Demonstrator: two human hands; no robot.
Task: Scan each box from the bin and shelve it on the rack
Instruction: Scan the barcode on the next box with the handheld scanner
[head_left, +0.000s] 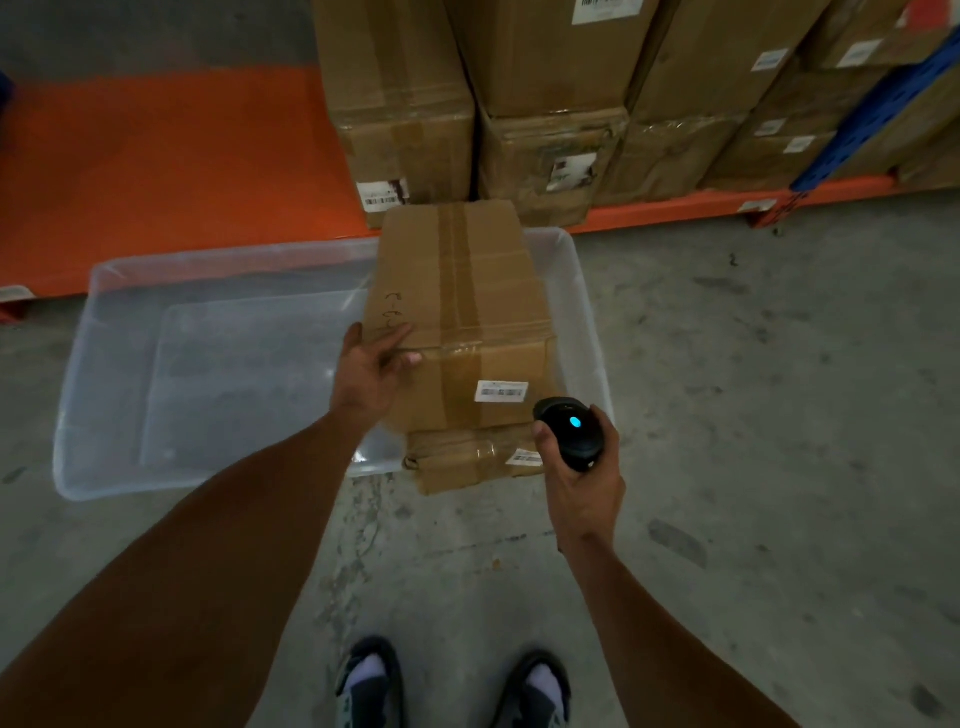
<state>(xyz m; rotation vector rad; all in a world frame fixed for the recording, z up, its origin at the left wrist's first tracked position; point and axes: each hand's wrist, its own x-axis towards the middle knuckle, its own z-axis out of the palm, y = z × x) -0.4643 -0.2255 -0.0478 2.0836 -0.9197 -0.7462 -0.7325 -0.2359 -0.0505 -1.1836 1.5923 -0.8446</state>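
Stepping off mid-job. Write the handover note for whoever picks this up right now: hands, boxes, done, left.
Left hand: gripping the near left corner of the top box, which sits on a lower box at the right end of the clear bin.
Right hand: holding the scanner, light on, beside the top box's barcode label.
Done: cannot tell whether this label has registered.
Left: confirm the scan, shelve the top box on the orange rack beside the stacked cartons, then scan and shelve the lower box via its label.
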